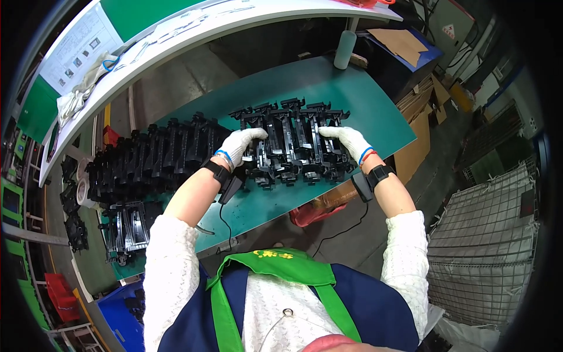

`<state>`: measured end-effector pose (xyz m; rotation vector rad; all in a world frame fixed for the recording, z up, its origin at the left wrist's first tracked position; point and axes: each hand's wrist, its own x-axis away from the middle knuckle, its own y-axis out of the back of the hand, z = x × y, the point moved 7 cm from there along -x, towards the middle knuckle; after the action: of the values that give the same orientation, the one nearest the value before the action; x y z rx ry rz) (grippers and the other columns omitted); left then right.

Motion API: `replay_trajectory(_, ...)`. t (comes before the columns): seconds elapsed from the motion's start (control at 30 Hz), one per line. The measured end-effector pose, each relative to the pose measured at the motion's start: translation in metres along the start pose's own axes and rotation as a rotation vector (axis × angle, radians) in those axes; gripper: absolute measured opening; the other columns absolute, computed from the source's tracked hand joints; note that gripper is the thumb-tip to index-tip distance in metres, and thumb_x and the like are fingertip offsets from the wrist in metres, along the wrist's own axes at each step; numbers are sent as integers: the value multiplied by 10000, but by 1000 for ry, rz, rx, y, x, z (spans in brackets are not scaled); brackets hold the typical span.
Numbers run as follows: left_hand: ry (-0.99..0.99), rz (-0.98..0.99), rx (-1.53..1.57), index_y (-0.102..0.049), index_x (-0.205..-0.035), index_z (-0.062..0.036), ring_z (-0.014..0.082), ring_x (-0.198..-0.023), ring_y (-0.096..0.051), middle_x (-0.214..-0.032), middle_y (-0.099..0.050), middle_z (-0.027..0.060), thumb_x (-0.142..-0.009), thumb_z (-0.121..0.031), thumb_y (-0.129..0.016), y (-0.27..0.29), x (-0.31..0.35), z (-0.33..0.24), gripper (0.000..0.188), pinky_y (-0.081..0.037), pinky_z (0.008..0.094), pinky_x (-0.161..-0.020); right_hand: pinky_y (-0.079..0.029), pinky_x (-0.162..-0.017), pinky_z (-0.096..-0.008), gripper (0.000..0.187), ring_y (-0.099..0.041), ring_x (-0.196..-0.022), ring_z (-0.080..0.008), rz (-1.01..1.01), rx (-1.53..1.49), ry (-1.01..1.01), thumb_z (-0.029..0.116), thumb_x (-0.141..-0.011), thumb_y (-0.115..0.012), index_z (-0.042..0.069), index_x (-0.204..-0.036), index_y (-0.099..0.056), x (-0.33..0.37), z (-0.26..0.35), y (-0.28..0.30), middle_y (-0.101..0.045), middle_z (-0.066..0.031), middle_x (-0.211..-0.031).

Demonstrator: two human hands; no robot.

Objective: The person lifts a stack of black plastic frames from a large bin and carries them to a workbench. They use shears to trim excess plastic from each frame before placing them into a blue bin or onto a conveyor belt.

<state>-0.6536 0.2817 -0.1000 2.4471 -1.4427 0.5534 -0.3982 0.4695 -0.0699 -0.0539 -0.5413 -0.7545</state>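
Observation:
A group of black moulded plastic parts (pixel 288 138) stands side by side on the green tabletop (pixel 375 114), right of the table's middle. My left hand (pixel 237 146), in a white glove, is closed on the left end of this group, its thumb over the top. At the right end my right hand (pixel 350 142), gloved too, presses inward with the thumb on top. The fingers of both hands are mostly hidden behind the parts. Left of my left hand runs a longer row of similar black parts (pixel 155 154).
Another black part (pixel 132 227) lies by my left forearm. A pale green bottle (pixel 345 50) stands at the far edge. Above the table curves a white shelf (pixel 193 32) with papers and gloves. Cardboard (pixel 413 138) and a wire cage (pixel 487 240) are on the right; a blue bin (pixel 120 314) sits lower left.

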Motion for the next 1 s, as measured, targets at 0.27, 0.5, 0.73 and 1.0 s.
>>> replay_trajectory(0.27,96,-42,22,-722,-845,-128,84,-613,-511,-742,-584,-31,-824,-332,-785,-6,33,-11,214,-421,292,-562,-592,-871,-330,458,-717,-953,-157,191,-210,-33,382,-895,-827,37,-1192,-772,-11,-23,-9,-768,-109,-1129)
replay_trajectory(0.5,33,-12,-32,-772,-895,-18,163,-679,-640,-811,-691,73,-811,-370,-811,6,8,-7,365,-497,310,-575,-558,-912,-321,504,-715,-956,-182,10,-40,24,411,-879,-835,22,-1195,-782,-3,-11,-10,-774,-104,-1116)
replay_trajectory(0.73,-73,-181,-301,-734,-1105,-36,208,-834,-691,-929,-702,88,-854,-493,-801,16,35,-31,525,-566,336,-745,-483,-1039,-336,632,-676,-1107,-203,-58,30,-10,468,-850,-847,8,-1274,-757,-12,-18,-14,-761,-127,-1204)
replay_trajectory(1.0,-381,-470,-969,-532,-1495,18,359,-1293,-648,-1364,-690,229,-907,-428,-722,101,108,-71,762,-497,414,-1089,-443,-1060,-343,611,-641,-1173,-213,-49,92,13,486,-853,-842,33,-1257,-770,1,0,-19,-761,-126,-1213)
